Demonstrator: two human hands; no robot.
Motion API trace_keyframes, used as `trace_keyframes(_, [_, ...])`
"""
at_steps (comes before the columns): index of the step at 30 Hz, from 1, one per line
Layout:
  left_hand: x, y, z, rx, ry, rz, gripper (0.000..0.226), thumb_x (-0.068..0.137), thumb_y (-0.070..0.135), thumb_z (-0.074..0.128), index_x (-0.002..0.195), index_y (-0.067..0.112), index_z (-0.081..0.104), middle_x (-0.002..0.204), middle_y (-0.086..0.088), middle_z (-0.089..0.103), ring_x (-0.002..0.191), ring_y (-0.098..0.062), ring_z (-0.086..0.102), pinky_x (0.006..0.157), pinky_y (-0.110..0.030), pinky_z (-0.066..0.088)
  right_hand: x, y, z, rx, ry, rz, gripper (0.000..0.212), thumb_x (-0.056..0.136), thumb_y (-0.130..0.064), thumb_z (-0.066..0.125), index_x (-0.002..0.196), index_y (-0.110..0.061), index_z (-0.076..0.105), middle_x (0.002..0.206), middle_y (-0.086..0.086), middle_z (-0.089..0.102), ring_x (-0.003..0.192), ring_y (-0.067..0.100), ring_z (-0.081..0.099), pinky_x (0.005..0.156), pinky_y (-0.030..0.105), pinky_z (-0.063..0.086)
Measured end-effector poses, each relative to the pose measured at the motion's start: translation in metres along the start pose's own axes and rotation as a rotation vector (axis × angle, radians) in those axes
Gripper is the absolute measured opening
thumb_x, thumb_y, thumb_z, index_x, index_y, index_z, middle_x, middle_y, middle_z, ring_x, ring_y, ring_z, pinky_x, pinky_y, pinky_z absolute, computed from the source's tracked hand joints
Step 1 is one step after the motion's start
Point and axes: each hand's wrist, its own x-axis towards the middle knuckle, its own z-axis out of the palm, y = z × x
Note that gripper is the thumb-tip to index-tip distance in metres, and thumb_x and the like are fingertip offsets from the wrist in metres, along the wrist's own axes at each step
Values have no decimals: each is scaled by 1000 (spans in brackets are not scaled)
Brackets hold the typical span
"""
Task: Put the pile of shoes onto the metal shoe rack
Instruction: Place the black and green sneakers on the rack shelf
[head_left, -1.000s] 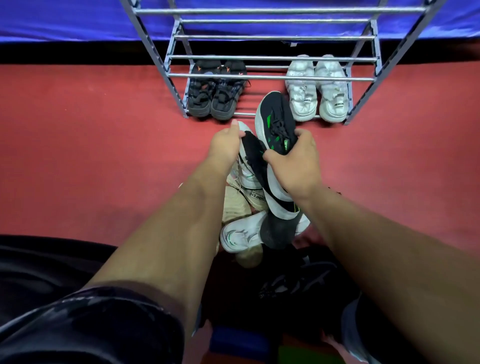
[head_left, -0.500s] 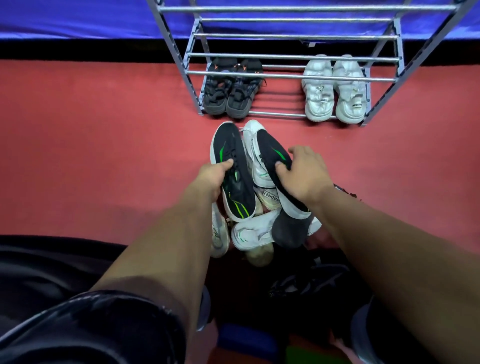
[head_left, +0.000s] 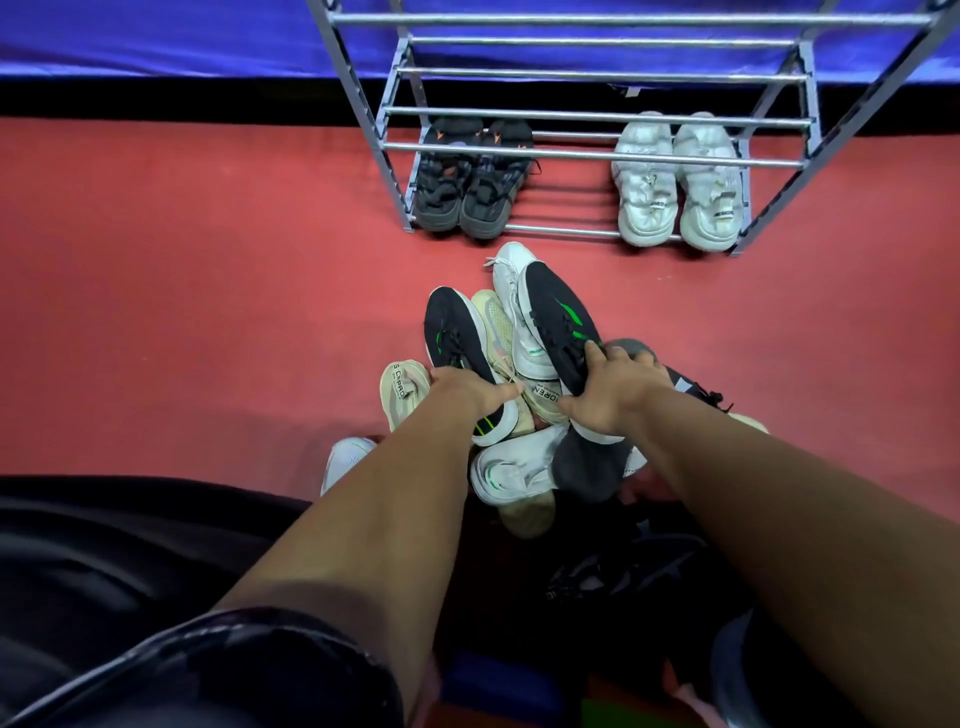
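Since 1.0 s ago, our hands separated the black-green shoes: left hand (head_left: 470, 389) gripped one (head_left: 457, 338), right hand (head_left: 613, 384) the other (head_left: 558, 322). Two pairs (head_left: 675, 182) sat on the rack (head_left: 592, 150) at 12 o'clock; pile (head_left: 519, 467) remained.

We seem to be in an indoor room staged for sorting footwear, though we cannot tell its kind. A red carpeted floor (head_left: 182, 312) runs to a far wall draped in blue cloth (head_left: 156, 41), where a metal shoe rack (head_left: 597, 114) stands.
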Motion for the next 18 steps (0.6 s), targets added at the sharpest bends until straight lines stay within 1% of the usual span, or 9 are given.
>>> trace_keyframes(1, [1, 0, 2, -36, 9, 7, 151, 60, 82, 74, 161, -1, -3, 166, -16, 25, 132, -40, 56, 105, -49, 52, 2, 0, 1, -4, 6, -12, 107, 85, -80, 50, 169, -24, 14, 169, 10, 29, 152, 41, 27, 123, 49, 24])
trace_keyframes(2, [2, -2, 2, -82, 22, 9, 145, 61, 77, 77, 160, 2, 3, 162, -15, 31, 128, -39, 59, 102, -48, 54, 3, -1, 2, -1, 31, -27, 105, 85, -77, 52, 168, -24, 17, 167, 12, 33, 150, 42, 28, 122, 49, 25])
trace_keyframes(5, [-8, -5, -8, -183, 31, 42, 105, 76, 55, 83, 150, 1, 33, 146, -9, 51, 125, -32, 59, 94, -33, 48, 4, 1, 2, 50, 122, -38, 99, 77, -72, 62, 159, -21, 37, 152, 14, 50, 141, 40, 39, 118, 49, 32])
trace_keyframes(7, [-18, -3, -20, -164, 19, 66, 89, 81, 48, 83, 149, 5, 44, 145, -8, 55, 122, -28, 58, 89, -32, 45, 1, 1, -3, 118, 140, -19, 92, 72, -69, 66, 148, -20, 48, 139, 13, 57, 131, 40, 48, 112, 47, 39])
trace_keyframes(9, [-28, 2, -38, -123, 1, 69, 88, 83, 47, 82, 152, 7, 44, 148, -9, 53, 125, -29, 57, 98, -36, 49, -2, -1, -13, 179, 158, -3, 87, 67, -66, 70, 140, -20, 54, 124, 10, 57, 118, 40, 56, 104, 45, 46])
trace_keyframes(12, [-45, 14, -70, -100, -27, 68, 83, 88, 39, 81, 152, 2, 42, 147, -15, 52, 129, -34, 57, 107, -45, 49, -8, -5, -39, 284, 196, -17, 81, 61, -57, 73, 132, -21, 58, 110, 4, 48, 101, 36, 63, 94, 42, 55])
trace_keyframes(14, [-59, 19, -94, -79, -18, 88, 77, 88, 37, 82, 146, -1, 48, 141, -16, 57, 124, -35, 60, 106, -46, 50, -12, -7, -63, 304, 208, -56, 75, 67, -53, 76, 132, -20, 59, 109, 4, 46, 99, 35, 66, 93, 39, 56])
trace_keyframes(16, [-75, 23, -118, -85, 2, 105, 69, 86, 38, 84, 136, 2, 54, 132, -17, 62, 117, -37, 63, 103, -48, 52, -18, -10, -93, 234, 216, -95, 66, 71, -47, 78, 129, -19, 61, 110, 6, 48, 99, 35, 67, 93, 39, 57])
trace_keyframes(18, [-93, 26, -145, -84, 52, 133, 67, 78, 41, 89, 125, 6, 57, 123, -14, 66, 109, -37, 65, 101, -50, 53, -26, -13, -125, 133, 229, -123, 56, 72, -45, 77, 118, -18, 62, 110, 9, 55, 91, 32, 68, 85, 38, 60])
